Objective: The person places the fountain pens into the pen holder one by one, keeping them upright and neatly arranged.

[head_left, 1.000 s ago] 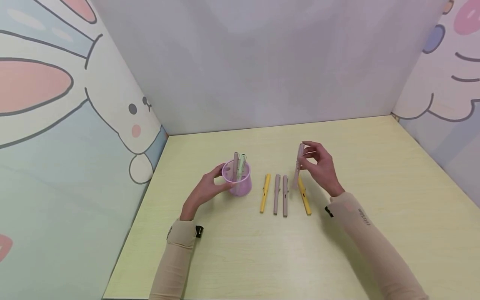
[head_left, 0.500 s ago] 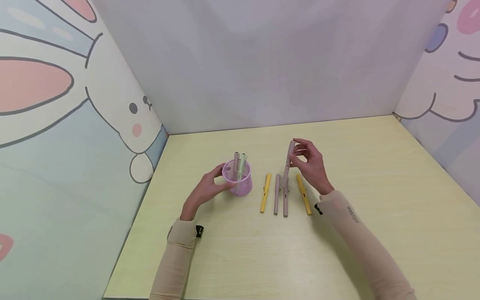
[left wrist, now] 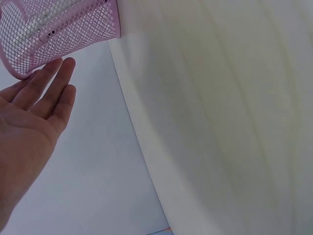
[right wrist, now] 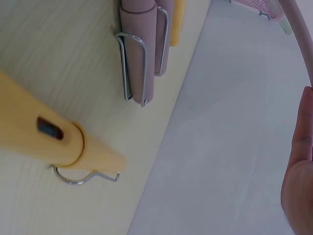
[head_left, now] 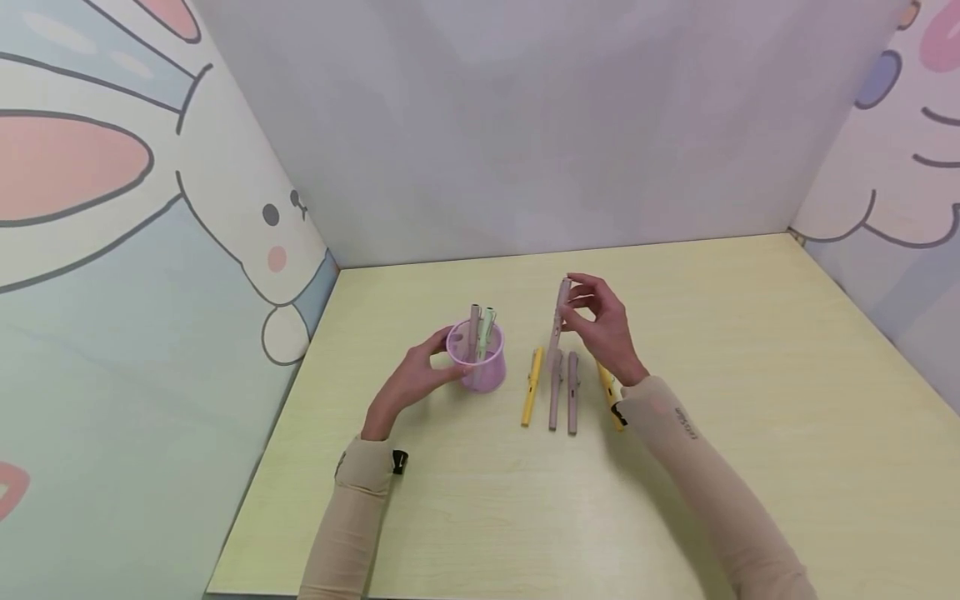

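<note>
A pink mesh pen holder [head_left: 489, 377] stands on the table, with a mauve pen [head_left: 474, 327] and a pale green pen [head_left: 486, 327] inside. My left hand [head_left: 415, 380] holds it from the left, thumb at the near side and fingers round the far side. In the left wrist view its mesh wall [left wrist: 83, 29] lies right at the fingertips. My right hand [head_left: 606, 329] pinches another mauve pen [head_left: 558, 317] near its top, nearly upright above the row of pens. That pen [right wrist: 298, 29] is partly cut off in the right wrist view.
Below the held pen lie two mauve pens [head_left: 573, 396] side by side. A yellow pen [head_left: 532, 387] lies to their left. Another yellow pen [head_left: 609, 385] is to their right, partly hidden by my right wrist. Walls border the table [head_left: 465, 517] behind and at both sides.
My right hand has carried the pinched mauve pen leftward, from above the right yellow pen to over the left lying mauve pen. The left hand and pen holder have stayed put.
</note>
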{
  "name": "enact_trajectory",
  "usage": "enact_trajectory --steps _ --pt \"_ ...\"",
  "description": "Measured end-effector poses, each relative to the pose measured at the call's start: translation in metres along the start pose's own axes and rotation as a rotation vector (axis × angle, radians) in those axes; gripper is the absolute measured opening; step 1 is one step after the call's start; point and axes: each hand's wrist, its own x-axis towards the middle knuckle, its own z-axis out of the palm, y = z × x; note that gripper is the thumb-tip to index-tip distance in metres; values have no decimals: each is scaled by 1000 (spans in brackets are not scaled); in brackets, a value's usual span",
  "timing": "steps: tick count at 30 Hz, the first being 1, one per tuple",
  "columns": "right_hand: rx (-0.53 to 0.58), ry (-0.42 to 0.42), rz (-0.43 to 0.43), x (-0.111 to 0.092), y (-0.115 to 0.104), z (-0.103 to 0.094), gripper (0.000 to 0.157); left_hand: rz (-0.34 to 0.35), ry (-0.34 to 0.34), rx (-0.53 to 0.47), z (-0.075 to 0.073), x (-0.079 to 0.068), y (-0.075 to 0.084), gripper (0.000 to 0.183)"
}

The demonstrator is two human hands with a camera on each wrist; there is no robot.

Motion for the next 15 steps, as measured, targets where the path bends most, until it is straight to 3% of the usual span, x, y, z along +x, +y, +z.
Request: enact_trajectory --steps 15 --pt "69 0 -50 7 -6 22 49 7 4 -3 -2 -2 0 78"
